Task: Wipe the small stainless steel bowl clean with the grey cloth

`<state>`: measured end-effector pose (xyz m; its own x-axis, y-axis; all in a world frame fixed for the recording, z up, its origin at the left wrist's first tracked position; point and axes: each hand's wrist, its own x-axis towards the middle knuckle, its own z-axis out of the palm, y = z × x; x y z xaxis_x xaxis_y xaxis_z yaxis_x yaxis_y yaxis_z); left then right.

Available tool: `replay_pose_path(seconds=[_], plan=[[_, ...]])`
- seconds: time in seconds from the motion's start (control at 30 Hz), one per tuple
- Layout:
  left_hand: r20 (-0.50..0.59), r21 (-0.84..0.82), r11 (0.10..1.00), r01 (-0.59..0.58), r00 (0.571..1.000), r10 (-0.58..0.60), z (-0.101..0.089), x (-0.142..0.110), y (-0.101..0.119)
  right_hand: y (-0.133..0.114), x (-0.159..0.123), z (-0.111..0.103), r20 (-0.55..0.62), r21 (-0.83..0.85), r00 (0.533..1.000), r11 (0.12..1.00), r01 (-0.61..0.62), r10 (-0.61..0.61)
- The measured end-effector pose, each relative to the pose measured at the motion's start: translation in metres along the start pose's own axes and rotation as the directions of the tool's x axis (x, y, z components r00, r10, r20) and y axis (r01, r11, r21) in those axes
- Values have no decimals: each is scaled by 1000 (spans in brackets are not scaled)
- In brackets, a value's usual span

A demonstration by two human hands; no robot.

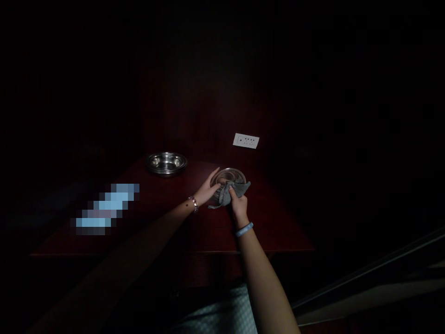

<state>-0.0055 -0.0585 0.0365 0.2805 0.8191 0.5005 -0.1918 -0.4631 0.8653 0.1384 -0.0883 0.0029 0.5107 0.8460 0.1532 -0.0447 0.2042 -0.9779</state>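
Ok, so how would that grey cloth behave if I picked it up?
Probably floppy: the cloth bunches into folds in the right hand. Likely light, as its loose edges look thin. Probably not slippery, given its textured, matte surface.

The scene is dim, 1 pool of light on the tabletop fading to near-black toward the top and sides. Highlights glint on the held bowl and stacked dishes; coarse pixelation obscures 1 pale-blue patch at left.
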Motion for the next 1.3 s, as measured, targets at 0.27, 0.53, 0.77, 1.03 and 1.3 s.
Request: replay_pose_path(seconds=[0.27, 0.53, 0.77, 1.03, 1.3], plan=[[70, 8, 998, 60, 996, -61, 16, -12, -22, 2, 1, -1, -116, 159, 989, 985, -74, 93], [-29, 85, 995, 49, 998, -47, 20, -13, -28, 0, -4, 4, 9, 171, 996, 981, -86, 86], [-109, 164, 985, 46, 994, -29, 8, -7, -19, -2, -6, 6, 50, 116, 996, 990, -76, 71], [-316, 154, 974, 165, 942, -110, -22, 6, -2, -17, -3, 45, 217, 159, 927, 925, -344, 307], [-286, 89, 984, 153, 950, -122, -54, 1, 3, -22, -2, 71, 367, 90, 885, 936, -339, 285]])
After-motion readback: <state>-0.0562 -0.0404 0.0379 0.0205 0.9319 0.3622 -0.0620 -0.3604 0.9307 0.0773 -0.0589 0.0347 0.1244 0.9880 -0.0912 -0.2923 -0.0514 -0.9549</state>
